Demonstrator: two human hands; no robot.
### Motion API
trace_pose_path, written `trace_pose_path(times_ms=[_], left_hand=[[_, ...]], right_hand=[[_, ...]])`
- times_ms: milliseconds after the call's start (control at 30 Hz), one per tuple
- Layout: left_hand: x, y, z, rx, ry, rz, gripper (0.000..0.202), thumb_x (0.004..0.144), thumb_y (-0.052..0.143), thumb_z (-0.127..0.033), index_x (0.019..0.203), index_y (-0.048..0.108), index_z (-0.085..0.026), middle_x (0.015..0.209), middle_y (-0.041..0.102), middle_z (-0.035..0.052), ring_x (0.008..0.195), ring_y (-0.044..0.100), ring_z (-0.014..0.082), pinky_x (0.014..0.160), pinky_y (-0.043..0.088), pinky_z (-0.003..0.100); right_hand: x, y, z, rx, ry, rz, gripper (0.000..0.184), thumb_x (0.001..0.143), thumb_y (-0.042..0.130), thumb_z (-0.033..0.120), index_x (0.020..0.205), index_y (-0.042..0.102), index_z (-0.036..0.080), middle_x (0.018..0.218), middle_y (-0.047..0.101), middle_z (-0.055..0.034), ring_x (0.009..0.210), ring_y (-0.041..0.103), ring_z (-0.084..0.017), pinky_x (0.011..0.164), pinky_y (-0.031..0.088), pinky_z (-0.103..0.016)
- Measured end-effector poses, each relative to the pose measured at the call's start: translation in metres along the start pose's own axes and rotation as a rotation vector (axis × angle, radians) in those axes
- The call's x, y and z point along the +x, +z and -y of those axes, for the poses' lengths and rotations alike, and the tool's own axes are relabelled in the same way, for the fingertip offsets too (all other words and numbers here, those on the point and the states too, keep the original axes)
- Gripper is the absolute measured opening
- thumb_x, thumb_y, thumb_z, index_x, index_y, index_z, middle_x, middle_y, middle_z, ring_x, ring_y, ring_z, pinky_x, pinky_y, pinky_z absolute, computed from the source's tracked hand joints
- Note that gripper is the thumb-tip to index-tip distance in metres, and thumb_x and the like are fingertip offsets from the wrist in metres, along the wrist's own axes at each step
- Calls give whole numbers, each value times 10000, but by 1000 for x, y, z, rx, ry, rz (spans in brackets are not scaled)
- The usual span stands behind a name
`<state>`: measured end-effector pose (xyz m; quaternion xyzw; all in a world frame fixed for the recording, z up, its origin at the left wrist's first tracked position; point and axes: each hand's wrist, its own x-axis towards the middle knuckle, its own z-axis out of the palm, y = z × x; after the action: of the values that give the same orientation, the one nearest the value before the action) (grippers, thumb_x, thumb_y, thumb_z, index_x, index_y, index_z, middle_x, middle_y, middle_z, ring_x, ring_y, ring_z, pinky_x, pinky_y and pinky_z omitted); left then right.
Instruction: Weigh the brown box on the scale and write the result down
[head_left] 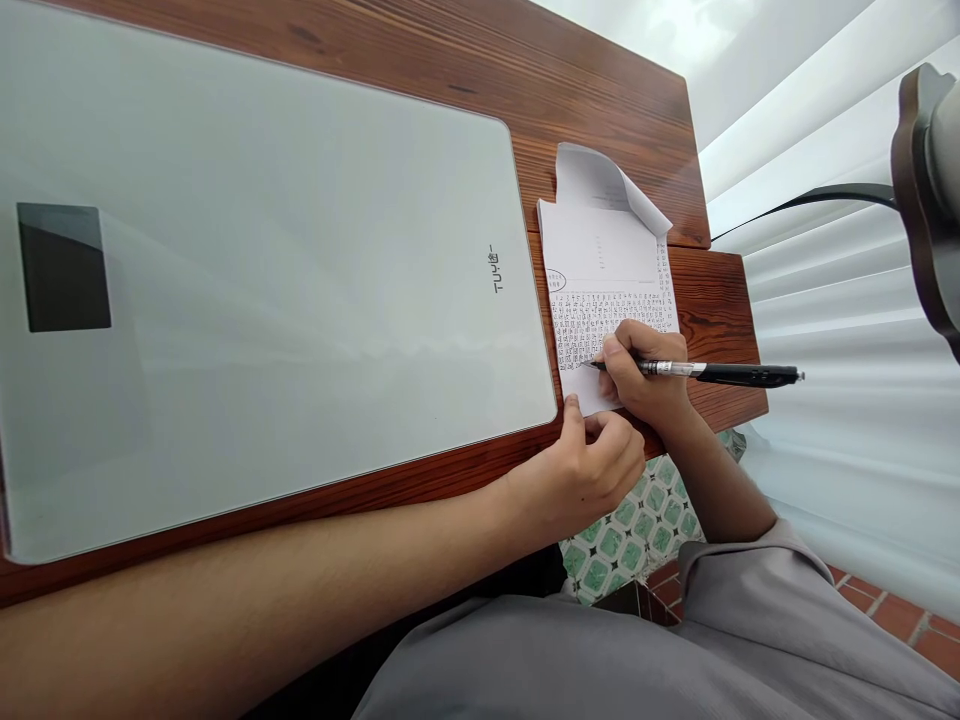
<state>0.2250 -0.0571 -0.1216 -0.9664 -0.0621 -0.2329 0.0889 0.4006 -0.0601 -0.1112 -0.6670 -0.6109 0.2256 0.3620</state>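
Observation:
A black click pen (739,374) with a clear section on its barrel is gripped in my right hand (651,378). Its tip touches a white paper pad (630,245), at the end of the lowest row of handwritten numbers. Many rows of such numbers fill the pad's lower half, and the far sheet curls up at its right corner. My left hand (592,462) pinches the pad's near edge, thumb on top and fingers curled at the table's edge. Part of the sheet lies hidden beneath my right hand.
A large white glass-topped scale (300,250) with a dark display (64,267) covers much of the wooden table (600,70), just left of the pad. White curtains (832,420) hang at right, beside a dark-edged object (926,200) with a strap. Green patterned tiles (637,530) show below.

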Motion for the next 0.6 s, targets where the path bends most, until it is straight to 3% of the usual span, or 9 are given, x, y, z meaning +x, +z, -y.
trace_pose_path(times_ms=[600], left_hand=[[-1, 1, 1, -6, 27, 19, 307, 977, 398, -201, 1144, 637, -105, 971, 603, 93, 894, 571, 213, 854, 621, 451]], right_hand=[[2, 0, 4, -4, -11, -19, 350, 913, 544, 206, 582, 433, 202, 425, 516, 72, 349, 464, -65, 412, 414, -213]])
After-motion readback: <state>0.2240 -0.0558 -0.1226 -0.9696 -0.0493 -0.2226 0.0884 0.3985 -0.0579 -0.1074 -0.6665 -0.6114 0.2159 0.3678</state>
